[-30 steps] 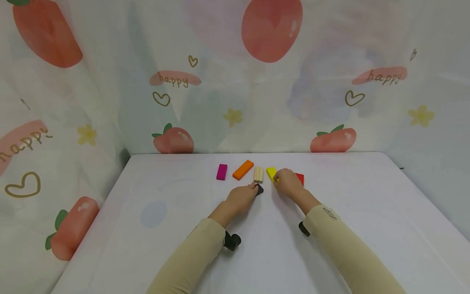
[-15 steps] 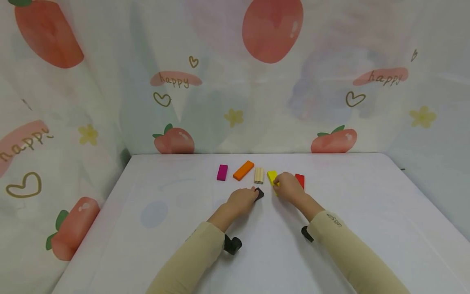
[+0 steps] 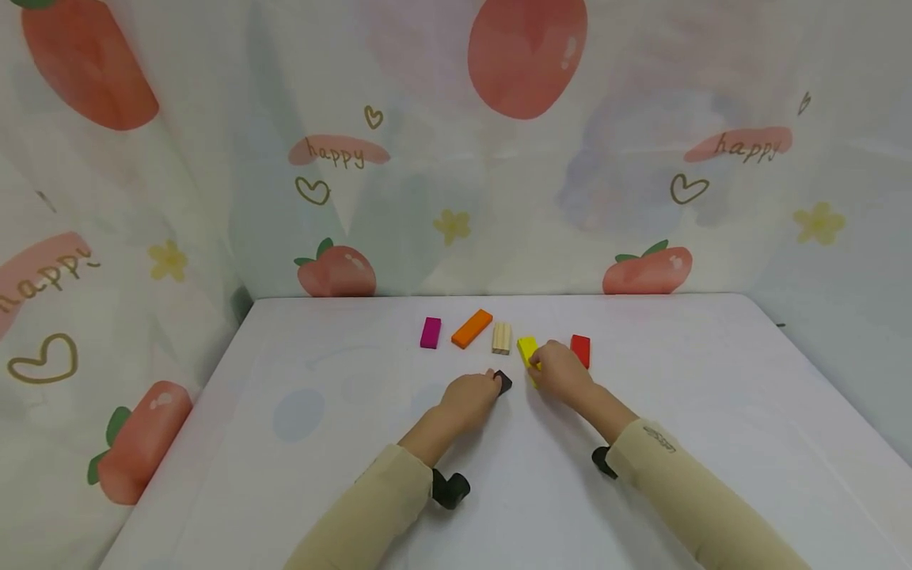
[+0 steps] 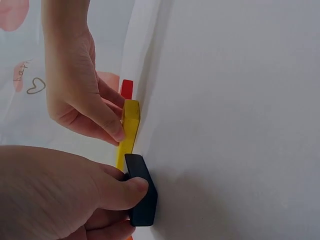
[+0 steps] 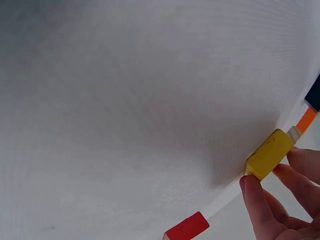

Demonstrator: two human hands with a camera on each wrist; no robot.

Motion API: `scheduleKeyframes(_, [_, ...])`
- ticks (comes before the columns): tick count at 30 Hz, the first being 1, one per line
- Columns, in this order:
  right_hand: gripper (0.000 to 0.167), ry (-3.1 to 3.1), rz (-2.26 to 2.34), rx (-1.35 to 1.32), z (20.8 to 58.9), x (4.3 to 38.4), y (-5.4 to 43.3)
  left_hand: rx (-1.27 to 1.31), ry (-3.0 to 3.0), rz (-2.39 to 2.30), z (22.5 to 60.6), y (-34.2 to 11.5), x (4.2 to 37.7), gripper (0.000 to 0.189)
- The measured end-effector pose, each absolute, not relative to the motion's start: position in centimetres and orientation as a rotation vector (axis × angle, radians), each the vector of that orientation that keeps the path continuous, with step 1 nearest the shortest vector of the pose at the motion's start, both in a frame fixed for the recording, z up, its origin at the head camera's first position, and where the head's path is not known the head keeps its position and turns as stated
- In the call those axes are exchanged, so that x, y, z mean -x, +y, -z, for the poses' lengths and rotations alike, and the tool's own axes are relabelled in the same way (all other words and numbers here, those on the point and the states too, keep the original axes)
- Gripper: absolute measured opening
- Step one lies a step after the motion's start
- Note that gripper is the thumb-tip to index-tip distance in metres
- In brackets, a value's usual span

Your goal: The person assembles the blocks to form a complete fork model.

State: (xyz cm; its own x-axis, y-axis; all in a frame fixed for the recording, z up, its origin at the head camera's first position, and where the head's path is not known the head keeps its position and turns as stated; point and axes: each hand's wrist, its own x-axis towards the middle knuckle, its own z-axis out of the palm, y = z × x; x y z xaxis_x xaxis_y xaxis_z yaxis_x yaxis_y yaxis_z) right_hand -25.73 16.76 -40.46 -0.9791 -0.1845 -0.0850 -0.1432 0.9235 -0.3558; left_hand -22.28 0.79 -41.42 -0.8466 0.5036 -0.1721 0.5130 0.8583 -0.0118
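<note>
L hand [image 3: 469,398] is pinching a black block [image 4: 146,201] n R hand [image 3: 560,370] is pinching a yellow block [image 5: 270,154] w/ thumb n fingers, prob for steadier control imo

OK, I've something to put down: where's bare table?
Bare table lies left of the magenta block and right of the red block. The far middle is crowded: left hand holding the black block, right hand the yellow block, orange block and wooden block behind.
</note>
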Motion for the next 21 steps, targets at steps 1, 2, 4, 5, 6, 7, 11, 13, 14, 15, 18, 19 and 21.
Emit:
scheduleKeyframes(1, [0.022,2.963,0.528,0.257,40.4,25.6,16.7,-0.795,2.869,0.087,41.4,0.8,22.2,0.042])
scheduleKeyframes(2, [0.021,2.960,0.523,0.259,40.4,25.5,16.7,-0.798,2.869,0.089,41.4,0.8,22.1,0.042])
scheduleKeyframes(4, [0.021,2.957,0.520,0.260,40.3,25.4,16.7,-0.798,2.872,0.081,41.3,0.7,21.8,0.041])
scheduleKeyframes(5, [0.021,2.955,0.527,0.262,40.3,25.2,16.6,-0.794,2.875,0.075,41.3,0.7,21.7,0.041])
scheduleKeyframes(6, [0.021,2.954,0.536,0.259,40.3,25.1,16.6,-0.789,2.876,0.065,41.2,0.6,21.6,0.040])
scheduleKeyframes(7, [0.020,2.952,0.542,0.261,40.3,25.0,16.6,-0.787,2.876,0.060,41.2,0.6,21.5,0.039])
scheduleKeyframes(11, [0.020,2.941,0.558,0.254,40.4,24.4,16.5,-0.813,2.867,0.037,40.9,0.3,20.9,0.037])
scheduleKeyframes(13, [0.020,2.941,0.563,0.254,40.4,24.1,16.4,-0.828,2.865,0.025,40.8,0.1,20.5,0.036])
scheduleKeyframes(14, [0.020,2.942,0.566,0.257,40.4,23.9,16.3,-0.830,2.864,0.015,40.8,0.1,20.4,0.036])
scheduleKeyframes(15, [0.020,2.943,0.570,0.259,40.4,23.8,16.3,-0.831,2.863,0.007,40.9,0.0,20.2,0.037])
scheduleKeyframes(18, [0.021,2.958,0.572,0.281,40.3,23.5,16.1,-0.816,2.864,-0.017,40.9,-0.1,19.8,0.038])
scheduleKeyframes(19, [0.021,2.962,0.573,0.285,40.3,23.4,16.1,-0.816,2.866,-0.020,40.9,-0.1,19.6,0.038])
scheduleKeyframes(21, [0.020,2.974,0.571,0.299,40.3,23.3,16.0,-0.815,2.865,-0.022,40.9,-0.1,19.4,0.038])
